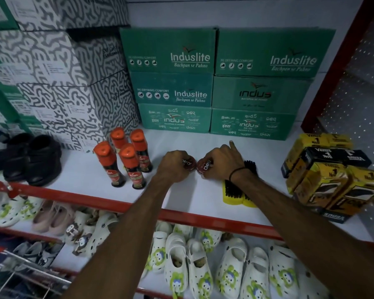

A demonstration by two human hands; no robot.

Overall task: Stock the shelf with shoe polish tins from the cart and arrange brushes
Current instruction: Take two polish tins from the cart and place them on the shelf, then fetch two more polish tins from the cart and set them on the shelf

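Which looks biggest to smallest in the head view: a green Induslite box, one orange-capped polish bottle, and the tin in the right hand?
1. Green Induslite box, clearly largest, though farthest back.
2. Orange-capped polish bottle.
3. Tin in the right hand, smallest; fingers partly cover it. The left hand holds a tin that looks alike.

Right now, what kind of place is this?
Probably a shoe shop: stacked shoe boxes, rows of clogs on the lower shelf, and polish tins being set out on the shelf.
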